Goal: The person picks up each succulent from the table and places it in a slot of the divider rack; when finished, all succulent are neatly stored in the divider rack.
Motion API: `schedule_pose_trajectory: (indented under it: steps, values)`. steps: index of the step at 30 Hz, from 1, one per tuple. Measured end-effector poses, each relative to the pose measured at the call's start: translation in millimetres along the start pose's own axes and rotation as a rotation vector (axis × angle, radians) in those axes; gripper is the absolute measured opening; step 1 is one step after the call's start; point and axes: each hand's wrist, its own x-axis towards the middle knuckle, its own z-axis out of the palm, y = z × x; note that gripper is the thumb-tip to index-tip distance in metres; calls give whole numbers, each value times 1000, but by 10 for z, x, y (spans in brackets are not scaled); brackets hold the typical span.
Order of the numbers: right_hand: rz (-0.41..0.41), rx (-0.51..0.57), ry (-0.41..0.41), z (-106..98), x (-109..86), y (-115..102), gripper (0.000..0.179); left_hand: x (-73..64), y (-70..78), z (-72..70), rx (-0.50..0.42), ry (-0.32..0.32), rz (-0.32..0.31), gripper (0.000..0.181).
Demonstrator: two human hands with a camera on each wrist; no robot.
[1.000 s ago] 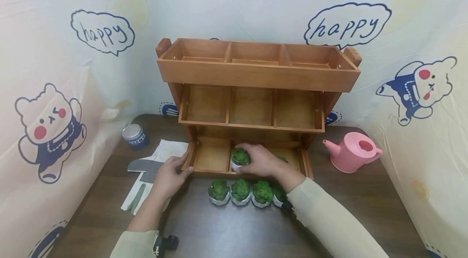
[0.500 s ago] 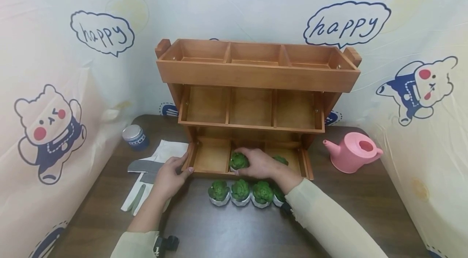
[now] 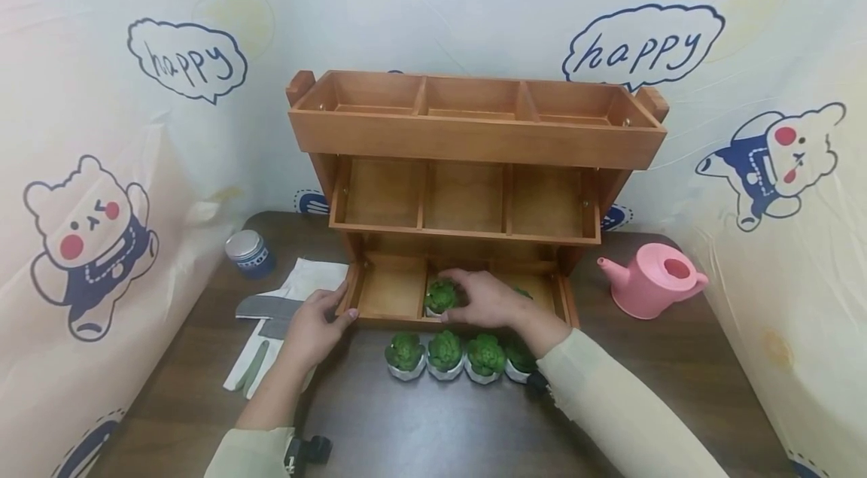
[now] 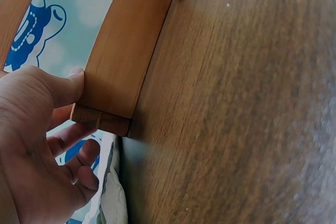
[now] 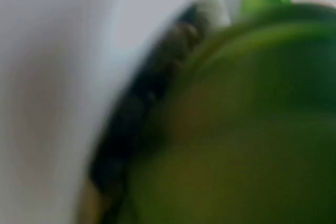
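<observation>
My left hand (image 3: 317, 331) holds the left front corner of a three-tier wooden shelf (image 3: 474, 141). In the left wrist view, the thumb lies on the bottom tray's front board (image 4: 126, 51) while other fingers are behind its end. My right hand (image 3: 491, 301) is at the bottom tray's middle compartment, thumb and fingers spread loosely around a potted succulent (image 3: 441, 297) standing there. A sliver of another succulent (image 3: 523, 293) shows in the right compartment, mostly hidden by that hand. Blurred green leaves (image 5: 247, 129) and a white pot (image 5: 58, 93) fill the right wrist view.
Several potted succulents (image 3: 445, 351) stand in a row before the shelf, the rightmost partly behind the right sleeve. A pink watering can (image 3: 650, 286) is at right. White-and-grey gloves (image 3: 271, 320) and a blue tin with a silver lid (image 3: 249, 252) lie left.
My right hand lowered the succulent into the middle compartment, then loosened and shifted slightly right while the plant stayed put. My left hand has kept its place on the shelf corner.
</observation>
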Motion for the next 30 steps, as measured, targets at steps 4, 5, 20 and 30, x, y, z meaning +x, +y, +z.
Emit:
schedule_pose_trajectory:
  steps: [4, 5, 20, 30]
  values:
    - [-11, 69, 9, -54, -60, 11, 80, 11, 16, 3, 3, -8, -2, 66]
    - [-13, 85, 10, -66, -75, 12, 80, 13, 21, 3, 3, -8, -6, 66]
    - [-88, 167, 76, -187, -370, 72, 67, 69, 18, 11, 15, -17, -12, 68]
    - [-137, 180, 132, -139, -662, 109, 64, 27, -7, 15, 21, -17, -18, 67]
